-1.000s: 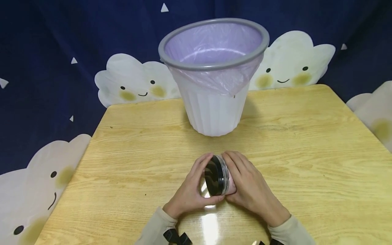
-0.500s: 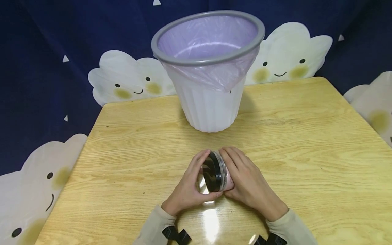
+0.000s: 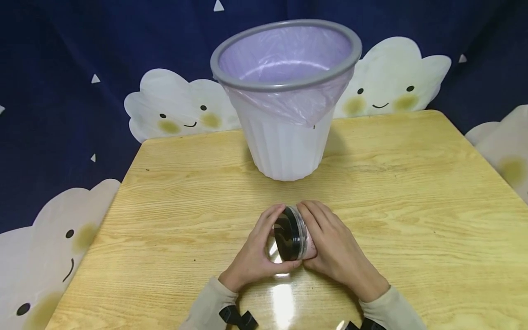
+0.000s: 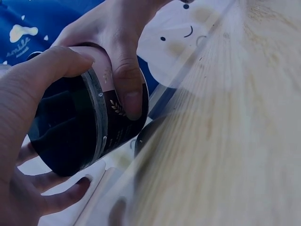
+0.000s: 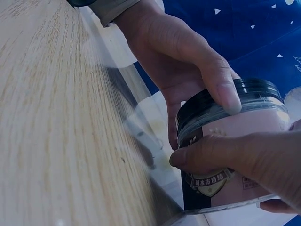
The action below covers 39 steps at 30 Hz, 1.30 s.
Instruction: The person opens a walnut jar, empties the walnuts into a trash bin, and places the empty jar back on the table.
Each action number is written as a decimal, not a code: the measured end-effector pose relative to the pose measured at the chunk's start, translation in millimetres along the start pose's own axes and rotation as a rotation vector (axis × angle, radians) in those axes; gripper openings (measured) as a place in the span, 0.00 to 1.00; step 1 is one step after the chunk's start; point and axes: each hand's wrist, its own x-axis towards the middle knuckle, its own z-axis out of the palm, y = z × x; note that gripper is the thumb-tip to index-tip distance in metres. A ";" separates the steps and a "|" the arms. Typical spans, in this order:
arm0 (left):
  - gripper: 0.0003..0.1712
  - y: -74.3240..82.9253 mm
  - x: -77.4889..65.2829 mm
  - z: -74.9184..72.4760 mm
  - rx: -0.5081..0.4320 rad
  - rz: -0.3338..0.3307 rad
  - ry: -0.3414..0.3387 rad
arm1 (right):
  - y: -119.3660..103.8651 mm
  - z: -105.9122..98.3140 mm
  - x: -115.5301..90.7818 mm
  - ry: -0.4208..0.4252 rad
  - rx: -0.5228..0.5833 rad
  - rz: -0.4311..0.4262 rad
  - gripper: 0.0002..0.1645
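Note:
Both hands hold a round plastic jar (image 3: 307,240) with a black lid (image 3: 287,234) and a pink and black label (image 5: 244,141). It is tipped on its side above the table, lid toward the left. My left hand (image 3: 257,250) curls its fingers and thumb around the lid. My right hand (image 3: 336,247) grips the jar's body from the right. In the left wrist view, the thumb of the right hand presses on the label. Seen from the right wrist, the left thumb lies across the lid's lower edge. The jar's contents are hidden.
Beyond the hands stands a white bin (image 3: 286,146) with a grey rim and a purple bag lining it. The wooden table (image 3: 185,206) spreads around the hands. A dark blue cloth (image 3: 53,46) with smiling clouds hangs behind.
The head view shifts slightly between frames. Both hands keep their grip on the jar and its lid, with no clear movement of either.

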 end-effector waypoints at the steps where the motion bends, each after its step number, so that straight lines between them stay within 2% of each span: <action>1: 0.63 0.0 -0.2 0.4 0.000 0.000 0.008 | -0.2 0.0 -0.2 -0.001 0.001 0.001 0.65; 6: 0.62 1.0 -1.0 1.3 -0.016 -0.002 0.047 | -0.8 0.1 -0.8 -0.004 0.000 -0.004 0.66; 12: 0.63 2.3 -0.3 0.9 -0.019 0.004 0.049 | -1.0 0.2 0.0 -0.004 0.000 -0.011 0.67; 18: 0.66 1.8 1.4 0.5 -0.017 0.063 0.046 | -0.6 0.4 0.8 -0.002 0.000 -0.013 0.67; 24: 0.65 2.0 -0.3 1.0 -0.027 0.013 0.058 | -0.1 1.3 0.6 0.005 0.000 -0.016 0.67; 30: 0.67 2.1 0.6 2.1 -0.029 0.070 0.049 | -0.2 1.9 0.4 0.012 -0.002 -0.024 0.67; 36: 0.64 2.1 0.3 3.2 -0.038 0.033 0.065 | 0.0 1.9 -0.7 0.018 -0.013 -0.022 0.67; 39: 0.66 1.8 0.1 4.0 -0.037 0.048 0.057 | -0.2 2.3 -1.2 0.023 -0.015 -0.022 0.67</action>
